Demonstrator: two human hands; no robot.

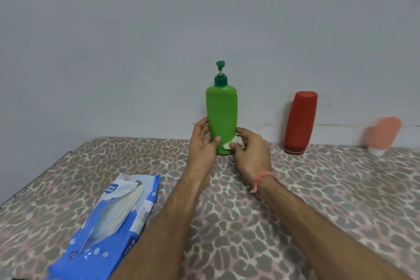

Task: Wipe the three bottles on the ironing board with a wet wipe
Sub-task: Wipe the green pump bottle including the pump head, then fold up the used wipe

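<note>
Green bottle (pixel 221 118) upright: left hand (pixel 203 141) grips base, right hand (pixel 250 152) pinches wet wipe (pixel 234 142).

Head-worn view, forward-down (close) over ironing board (pixel 318 188)

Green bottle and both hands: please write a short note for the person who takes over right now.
Left hand: grips the lower part of the green bottle, which stands upright on the ironing board.
Right hand: pinches a bunched wet wipe against the bottle's lower right side.
Red bottle and pink bottle stand to the right, by the wall, nobody touching them.
Wipe pack lies open, near left.
Done: wiping of the green bottle is under way; how much is clean I cannot tell.
Left: finish green, then, it seems, red and pink.
</note>
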